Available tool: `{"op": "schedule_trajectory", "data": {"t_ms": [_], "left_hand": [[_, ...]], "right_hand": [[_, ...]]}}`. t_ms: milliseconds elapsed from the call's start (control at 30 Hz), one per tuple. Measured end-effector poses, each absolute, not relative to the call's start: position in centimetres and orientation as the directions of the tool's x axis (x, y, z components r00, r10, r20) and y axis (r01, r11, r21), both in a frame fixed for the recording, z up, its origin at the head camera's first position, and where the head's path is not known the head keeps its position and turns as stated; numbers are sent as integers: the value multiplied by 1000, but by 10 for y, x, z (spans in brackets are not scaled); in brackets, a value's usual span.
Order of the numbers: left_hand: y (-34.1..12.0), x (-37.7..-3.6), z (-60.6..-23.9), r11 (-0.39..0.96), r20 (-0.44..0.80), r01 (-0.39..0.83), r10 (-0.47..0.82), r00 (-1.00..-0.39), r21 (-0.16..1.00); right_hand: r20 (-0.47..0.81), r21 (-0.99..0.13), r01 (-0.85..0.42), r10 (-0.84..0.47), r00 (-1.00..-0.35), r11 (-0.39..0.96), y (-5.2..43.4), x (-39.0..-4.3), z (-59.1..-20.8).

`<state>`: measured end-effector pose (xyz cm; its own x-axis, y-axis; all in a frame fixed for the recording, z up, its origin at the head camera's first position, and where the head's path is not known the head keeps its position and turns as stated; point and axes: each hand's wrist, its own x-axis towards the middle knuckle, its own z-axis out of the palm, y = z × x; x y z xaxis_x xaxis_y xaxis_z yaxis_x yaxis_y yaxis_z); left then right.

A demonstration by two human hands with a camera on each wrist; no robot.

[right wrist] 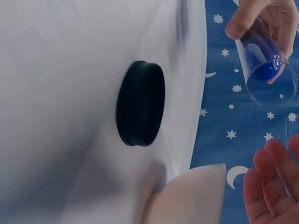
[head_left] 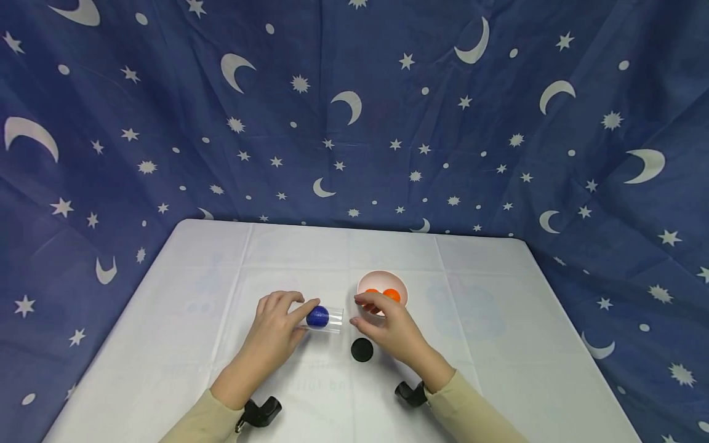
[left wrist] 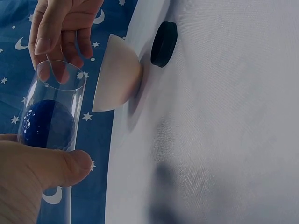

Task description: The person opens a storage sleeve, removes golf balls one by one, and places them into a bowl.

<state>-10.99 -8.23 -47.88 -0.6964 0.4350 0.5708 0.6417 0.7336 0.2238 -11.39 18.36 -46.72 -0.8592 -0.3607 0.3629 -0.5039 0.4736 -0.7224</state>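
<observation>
Clear plastic tube (head_left: 324, 320) with a blue ball (head_left: 318, 316) inside lies tipped on its side just left of the frame's centre in the head view, gripped by the left hand (head_left: 277, 329), whose thumb and fingers (head_left: 301, 311) curl around its closed end. The open mouth of the tube points toward the right hand (head_left: 390, 329). That hand holds nothing: its fingers (head_left: 368, 300) are loosely bent and spread, cupped just beside the tube's mouth and over the near rim of a pink bowl (head_left: 401, 289). Two orange balls (head_left: 382, 295) sit in that bowl. As a judgement, the tube is best kept steady and tilted gently so the ball rolls out slowly, with the right palm close under the mouth to catch it before it runs across the worktop (head_left: 498, 320). The left wrist view shows the thumb (left wrist: 56, 168) pressed on the tube wall next to the ball, with the right fingertips at the open rim. A black round cap (head_left: 362, 349) lies flat on the white worktop below the gap between the hands, touching neither. Behind, filling the upper frame, hangs a blue cloth with stars and moons (head_left: 354, 123).
</observation>
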Motion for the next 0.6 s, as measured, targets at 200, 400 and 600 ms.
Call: {"op": "schedule_trajectory", "data": {"t_ms": [200, 400, 600], "left_hand": [[-81, -109, -478, 730, 581, 649, 438, -686, 215], [-80, -108, -477, 731, 567, 645, 440, -696, 224], [-79, -108, -477, 726, 569, 649, 441, -694, 229]], "right_hand": [[322, -728, -492, -396, -860, 477, 181, -109, -470], [289, -734, -487, -431, -855, 474, 177, -107, -475], [273, -748, -482, -451, -850, 456, 175, -106, -479]]}}
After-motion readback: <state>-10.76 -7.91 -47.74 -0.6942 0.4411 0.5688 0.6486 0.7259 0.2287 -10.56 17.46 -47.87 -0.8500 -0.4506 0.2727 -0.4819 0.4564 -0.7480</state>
